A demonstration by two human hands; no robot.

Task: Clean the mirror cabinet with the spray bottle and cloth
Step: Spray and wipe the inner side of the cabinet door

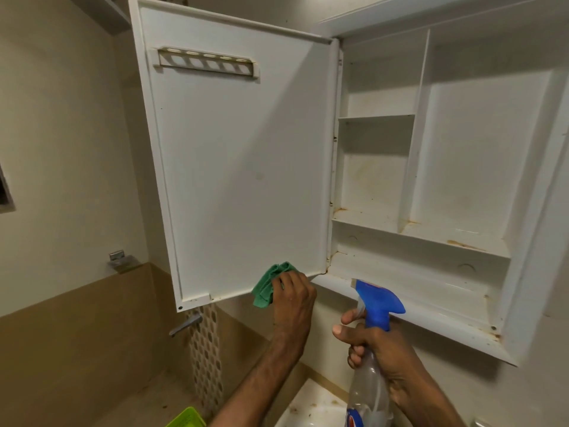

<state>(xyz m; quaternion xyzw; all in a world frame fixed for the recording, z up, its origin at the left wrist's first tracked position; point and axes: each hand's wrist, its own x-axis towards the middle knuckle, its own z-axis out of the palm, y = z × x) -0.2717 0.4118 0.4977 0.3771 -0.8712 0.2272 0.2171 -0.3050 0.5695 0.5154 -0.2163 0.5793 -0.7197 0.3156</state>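
Observation:
The white cabinet (462, 251) hangs on the wall with its door (240, 167) swung open to the left, the inner side facing me. My left hand (292, 298) grips a bunched green cloth (268, 285) against the door's lower right corner. My right hand (378, 349) holds a clear spray bottle (368, 392) by the neck, below the cabinet's bottom ledge. Its blue trigger head (380, 300) points left, and my index finger sticks out in front of the trigger. The mirror face of the door is hidden from me.
Inside the cabinet are bare shelves (377, 118) with rusty brown stains along the edges. A slotted holder (206, 61) is fixed near the door's top. Below are a sink (311, 408), a wall tap (186, 323), a green basket (184, 419) and a metal fitting (118, 260).

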